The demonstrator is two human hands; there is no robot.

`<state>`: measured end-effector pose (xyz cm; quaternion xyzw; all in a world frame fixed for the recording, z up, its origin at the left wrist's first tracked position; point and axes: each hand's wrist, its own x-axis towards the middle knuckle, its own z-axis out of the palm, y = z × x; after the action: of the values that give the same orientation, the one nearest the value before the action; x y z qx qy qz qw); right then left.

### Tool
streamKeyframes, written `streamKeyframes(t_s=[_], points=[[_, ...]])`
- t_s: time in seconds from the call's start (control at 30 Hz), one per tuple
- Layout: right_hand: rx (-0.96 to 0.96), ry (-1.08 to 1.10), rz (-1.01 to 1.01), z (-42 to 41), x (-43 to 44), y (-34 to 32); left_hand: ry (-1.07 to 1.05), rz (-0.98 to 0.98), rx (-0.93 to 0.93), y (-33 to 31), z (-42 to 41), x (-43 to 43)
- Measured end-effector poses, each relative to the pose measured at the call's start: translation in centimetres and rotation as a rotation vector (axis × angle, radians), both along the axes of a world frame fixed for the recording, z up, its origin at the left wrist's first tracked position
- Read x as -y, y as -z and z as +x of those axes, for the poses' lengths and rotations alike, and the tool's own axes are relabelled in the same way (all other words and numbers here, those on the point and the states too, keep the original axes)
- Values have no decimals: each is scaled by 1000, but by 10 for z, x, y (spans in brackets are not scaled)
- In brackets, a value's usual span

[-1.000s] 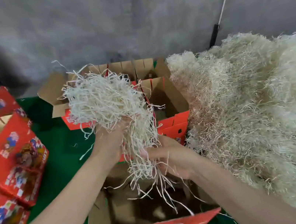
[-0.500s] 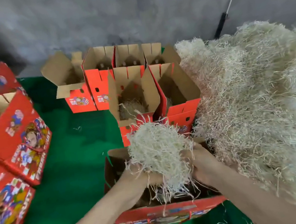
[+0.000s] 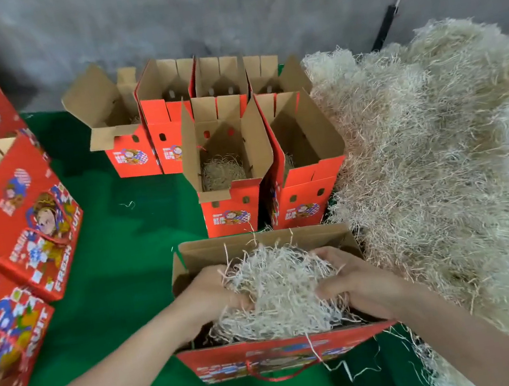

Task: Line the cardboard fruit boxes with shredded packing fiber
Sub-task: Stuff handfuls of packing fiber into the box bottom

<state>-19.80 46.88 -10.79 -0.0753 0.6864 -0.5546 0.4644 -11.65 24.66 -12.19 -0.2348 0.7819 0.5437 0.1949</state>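
Note:
An open red cardboard fruit box (image 3: 282,353) stands right in front of me on the green cloth. A wad of pale shredded packing fiber (image 3: 279,292) fills its top. My left hand (image 3: 209,296) grips the wad's left side and my right hand (image 3: 357,280) grips its right side, both with fingers curled into the strands inside the box mouth. Behind it, an open box (image 3: 232,209) has a nest of fiber at its bottom, and the box to its right (image 3: 307,197) shows a little fiber too.
A big heap of loose fiber (image 3: 448,162) covers the right side. Several more open red boxes (image 3: 151,142) stand at the back. Red printed boxes (image 3: 17,217) are stacked on the left. Green cloth (image 3: 124,263) lies between. A black-and-white pole (image 3: 391,14) leans at the back right.
Both hands have brought the wad of fiber down from chest height into the mouth of the near box. My view has tipped down, showing more of the rear boxes.

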Motion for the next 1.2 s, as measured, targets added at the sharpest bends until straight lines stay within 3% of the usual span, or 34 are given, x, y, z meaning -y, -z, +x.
streamKeyframes(t_s=[0.07, 0.17, 0.27, 0.37, 0.47, 0.63, 0.73, 0.83, 0.97, 1.1, 1.2], points=[[86, 117, 4, -5, 4, 7, 72, 113, 50, -3, -3, 8], [102, -15, 73, 1, 32, 9, 134, 297, 201, -5, -9, -1], [-8, -114, 271, 0, 42, 18, 113, 132, 221, 4, -22, -8], [-42, -51, 348, -19, 17, 12, 14, 33, 203, 9, -25, 12], [-39, 19, 334, -30, -4, 11, -29, 2, 192, 8, -20, 27], [147, 27, 98, -26, 14, 1, -18, 262, 227, 3, -24, 18], [213, -7, -16, -22, 29, 5, 54, 278, 247, 4, -35, -6], [116, -61, 43, -15, 32, 11, -27, 165, 208, 14, -40, -14], [-43, 54, 212, -23, 12, 13, -83, 114, 205, 20, -38, 7], [-50, 131, 224, -23, -3, 7, -187, 58, 242, 25, -32, 24], [-29, 32, 162, -17, 6, 6, -96, 124, 218, 21, -34, 13]])
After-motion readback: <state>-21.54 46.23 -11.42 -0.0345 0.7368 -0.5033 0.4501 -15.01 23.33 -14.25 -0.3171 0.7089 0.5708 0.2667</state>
